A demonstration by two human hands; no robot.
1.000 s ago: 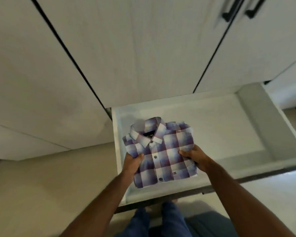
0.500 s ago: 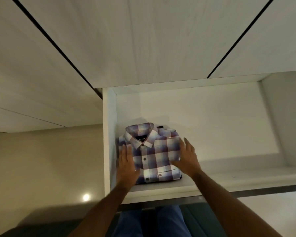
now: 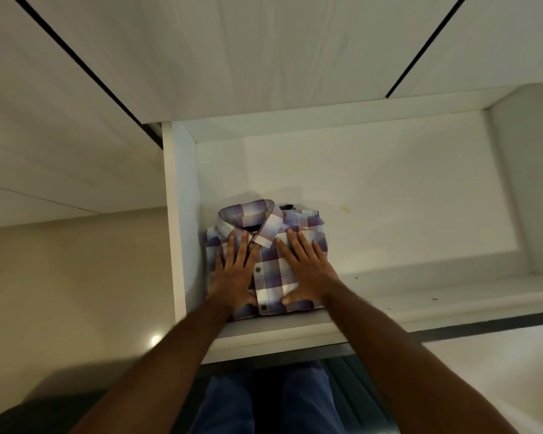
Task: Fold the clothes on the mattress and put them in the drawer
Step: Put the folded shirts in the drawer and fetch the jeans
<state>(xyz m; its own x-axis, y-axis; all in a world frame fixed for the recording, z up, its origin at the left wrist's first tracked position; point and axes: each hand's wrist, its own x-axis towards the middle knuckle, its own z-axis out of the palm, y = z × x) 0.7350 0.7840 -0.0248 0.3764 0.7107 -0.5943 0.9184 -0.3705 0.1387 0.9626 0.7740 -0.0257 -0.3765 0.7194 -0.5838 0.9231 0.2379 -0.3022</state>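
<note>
- A pale wood-grain wardrobe front (image 3: 248, 51) with dark gaps between its panels fills the top of the view, and beige floor (image 3: 76, 277) runs along the left.
- Below the panels a white pulled-out drawer (image 3: 182, 220) stands open, its bare white floor stretching well to the right.
- The folded purple-and-white checked button-up shirt (image 3: 271, 277) lies flat on the drawer floor in the near left corner, just beside the left wall and close to the front lip.
- That corner placing reads as deliberate: tucked there, the shirt leaves the rest of the drawer free for further clothes.
- The left hand (image 3: 235, 277) lies palm down on the shirt's left half, fingers straight and slightly spread, pinching nothing.
- The right hand (image 3: 304, 270) lies likewise on the right half, fingers splayed toward the collar, thumb near the lower hem.
- Flat palms on either side of the button line suggest pressing the fold down so it stays neat; no cloth is gripped.
- The shirt's long axis runs front to back in the drawer: collar (image 3: 251, 219) toward the back wall, hem toward the person, button placket (image 3: 261, 288) face up along the axis.
- Blue trouser legs (image 3: 226, 402) show beneath the drawer front.
- The mattress is out of view, so what remains to fold cannot be told.
</note>
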